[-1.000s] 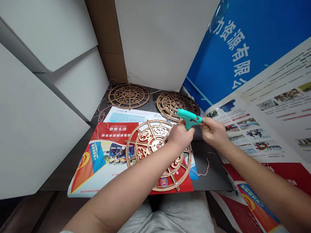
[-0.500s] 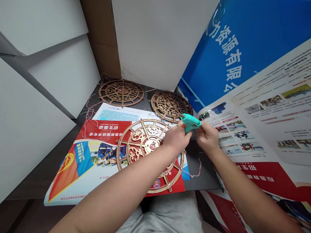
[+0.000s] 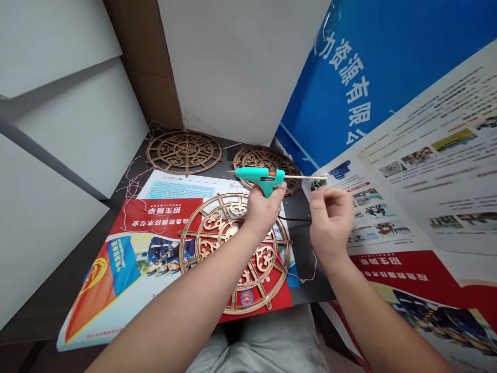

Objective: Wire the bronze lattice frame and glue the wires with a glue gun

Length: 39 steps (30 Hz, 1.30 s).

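My left hand [image 3: 262,210] is closed around the handle of a turquoise glue gun [image 3: 254,174], its nozzle facing left. A thin, pale stick [image 3: 303,177] juts from the back of the gun toward the right. Just below the stick's far end is my right hand [image 3: 332,215], fingers curled in; whether anything is inside them is hidden. Under my left forearm lies a round wooden openwork disc [image 3: 212,220] with scroll patterns, partly covered by the arm. It rests on red and white printed brochures [image 3: 163,207].
Two more round openwork discs, one left [image 3: 184,150] and one right [image 3: 267,155], lie at the back of the dark table [image 3: 306,290]. Thin wires [image 3: 134,186] tangle at the left. A black cable [image 3: 295,219] runs between my hands. White boards [image 3: 233,67] and printed panels [image 3: 388,129] stand around.
The glue gun has swung level and moved left with my left hand. My right hand has come away from its back end, and the stick there now shows.
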Tool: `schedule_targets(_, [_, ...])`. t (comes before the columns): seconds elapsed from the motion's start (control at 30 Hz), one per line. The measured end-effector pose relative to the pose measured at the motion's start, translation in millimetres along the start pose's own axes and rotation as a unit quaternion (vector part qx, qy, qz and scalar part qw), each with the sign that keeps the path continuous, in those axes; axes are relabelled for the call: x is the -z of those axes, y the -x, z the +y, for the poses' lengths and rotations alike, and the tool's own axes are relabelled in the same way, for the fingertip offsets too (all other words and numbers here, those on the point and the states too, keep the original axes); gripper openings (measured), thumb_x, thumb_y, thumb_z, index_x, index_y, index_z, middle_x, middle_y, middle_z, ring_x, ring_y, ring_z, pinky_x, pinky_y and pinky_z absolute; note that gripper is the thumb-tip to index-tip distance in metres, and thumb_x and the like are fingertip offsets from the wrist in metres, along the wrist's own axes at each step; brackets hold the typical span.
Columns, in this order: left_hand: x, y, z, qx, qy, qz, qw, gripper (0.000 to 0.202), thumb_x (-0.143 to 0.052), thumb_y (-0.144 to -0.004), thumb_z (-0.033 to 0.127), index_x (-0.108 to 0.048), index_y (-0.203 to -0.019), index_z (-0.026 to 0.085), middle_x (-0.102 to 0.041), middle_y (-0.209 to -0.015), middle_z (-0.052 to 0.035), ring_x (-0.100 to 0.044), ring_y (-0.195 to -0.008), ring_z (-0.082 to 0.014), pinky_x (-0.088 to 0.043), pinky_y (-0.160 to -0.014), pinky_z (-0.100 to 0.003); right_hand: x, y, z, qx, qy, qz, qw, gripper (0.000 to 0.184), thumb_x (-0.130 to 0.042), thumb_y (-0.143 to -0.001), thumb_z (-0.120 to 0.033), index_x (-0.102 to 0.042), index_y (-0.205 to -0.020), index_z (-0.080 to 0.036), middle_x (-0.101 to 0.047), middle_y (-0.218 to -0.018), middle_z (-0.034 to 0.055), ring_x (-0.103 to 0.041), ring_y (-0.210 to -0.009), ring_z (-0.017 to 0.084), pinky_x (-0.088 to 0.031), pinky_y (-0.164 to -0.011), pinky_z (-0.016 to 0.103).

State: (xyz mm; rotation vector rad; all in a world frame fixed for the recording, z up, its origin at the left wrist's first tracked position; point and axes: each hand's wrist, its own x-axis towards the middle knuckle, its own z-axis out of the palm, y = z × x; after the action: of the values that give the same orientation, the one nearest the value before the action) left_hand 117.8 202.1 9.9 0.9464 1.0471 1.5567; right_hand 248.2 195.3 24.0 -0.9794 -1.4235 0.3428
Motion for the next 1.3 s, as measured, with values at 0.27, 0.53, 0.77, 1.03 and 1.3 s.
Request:
schedule_targets(0.27, [4.8, 5.3, 13.8, -0.041, 0.008, -0.101, 0.994, 0.045, -0.076, -0.078, 0.043, -0.059, -0.104, 0.011, -0.067, -0.1, -0.0053, -0.06, -0.09, -0.0066, -0.05, -0.089, -0.016, -25.2, -22.6, -5.4, -0.142, -0.164, -0.315, 0.924, 0.052, -0.058, -0.093, -0.069, -0.071, -0.116, -0.023, -0.067, -0.094, 0.0051, -0.06, -0.085, 0.019, -0.053, -0.085, 0.035])
schedule_targets(0.53, [5.3, 4.9, 10.9, -0.001, -0.158, -0.095, 0.983, 0.047, -0.065, -0.085, 0.04, -0.053, -0.123, 0.015, -0.066, -0.111, -0.0064, -0.06, -0.089, -0.0068, -0.046, -0.082, -0.015, -30.5, -24.8, 10.1, -0.182, -0.194, -0.209, 0.941, 0.049, -0.059, -0.093, -0.067, -0.073, -0.116, -0.026, -0.073, -0.114, 0.0044, -0.066, -0.104, 0.021, -0.053, -0.096, 0.035])
schedule_targets(0.77, [9.0, 9.5, 11.6, -0.043, -0.481, -0.073, 0.873, 0.047, -0.045, -0.096, 0.052, -0.059, -0.124, 0.017, -0.064, -0.124, -0.0122, -0.063, -0.112, -0.0221, -0.048, -0.096, -0.032, -34.2, -24.4, 18.3, -0.291, -0.263, -0.296, 0.871, 0.054, -0.078, -0.081, -0.061, -0.074, -0.113, -0.018, -0.075, -0.117, 0.01, -0.068, -0.114, 0.025, -0.052, -0.106, 0.039])
schedule_targets(1.03, [0.6, 20.6, 28.3, -0.093, -0.625, -0.059, 0.773, 0.043, -0.043, -0.097, 0.049, -0.065, -0.115, 0.016, -0.065, -0.117, -0.0117, -0.06, -0.118, -0.0304, -0.045, -0.106, -0.05, -28.1, -32.0, 16.0, -0.242, -0.202, -0.29, 0.903, 0.046, -0.076, -0.084, -0.055, -0.077, -0.114, -0.019, -0.075, -0.121, 0.0096, -0.068, -0.118, 0.026, -0.05, -0.111, 0.043])
schedule_targets(1.3, [5.9, 28.7, 82.7, -0.136, -0.702, -0.05, 0.697, 0.057, -0.033, -0.099, 0.061, -0.075, -0.098, 0.023, -0.066, -0.103, -0.0054, -0.062, -0.103, -0.02, -0.044, -0.092, -0.036, -26.3, -43.0, 15.3, -0.261, -0.218, -0.278, 0.898, 0.032, -0.076, -0.082, -0.05, -0.069, -0.087, -0.019, -0.069, -0.081, 0.002, -0.061, -0.071, 0.014, -0.053, -0.071, 0.03])
